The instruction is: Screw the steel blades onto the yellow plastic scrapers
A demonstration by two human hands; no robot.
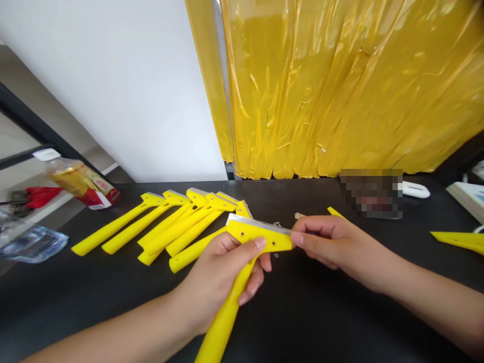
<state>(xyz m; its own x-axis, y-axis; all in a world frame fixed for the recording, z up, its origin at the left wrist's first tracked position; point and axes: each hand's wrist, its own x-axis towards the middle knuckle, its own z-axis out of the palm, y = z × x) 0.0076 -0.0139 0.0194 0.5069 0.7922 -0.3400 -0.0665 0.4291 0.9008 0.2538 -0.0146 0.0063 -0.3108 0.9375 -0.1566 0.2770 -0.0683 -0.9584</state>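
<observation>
The scraper is held above the table, near the middle of the view, its head turned up and its handle slanting down toward the person. The left hand is closed around the neck, thumb flat on the head and fingers curled beneath; this hold probably steadies the head while leaving its two holes and metal edge exposed. The right hand meets the far right corner of the head, thumb and index fingertips brought together; whether they grip the corner itself or a small part cannot be told.

Other scrapers lie to the left, heads away from the person, handles toward the person, some overlapping. This arrangement presumably keeps them together and apart from the working area. A nut lies just below the held head, apparently placed within easy reach.

Pose: both forearms enter from the lower corners and converge on the head. The left wrist lies lower than the right; the right palm faces inward, its remaining fingers folded.
</observation>
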